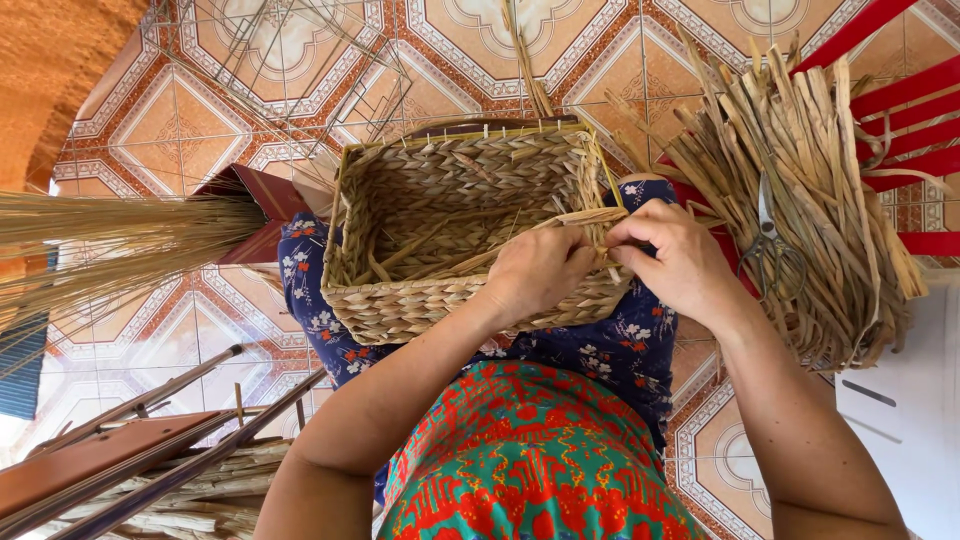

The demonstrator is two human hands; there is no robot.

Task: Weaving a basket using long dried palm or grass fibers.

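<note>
A rectangular woven straw basket (420,190) rests on my lap, its opening facing up. My left hand (535,270) grips the basket's near right rim, fingers curled over the braided edge. Beside it, my right hand (675,262) pinches a flat straw strand (590,215) at the same corner of the rim. Loose strand ends lie inside the basket, and thin straws stick up from its far edge.
A bundle of dried flat straw (810,190) lies on a red chair (905,120) at right, with scissors (768,245) on top. A sheaf of thin reeds (110,240) sits at left. Wire frames (300,70) lie on the tiled floor; wooden slats (130,450) lower left.
</note>
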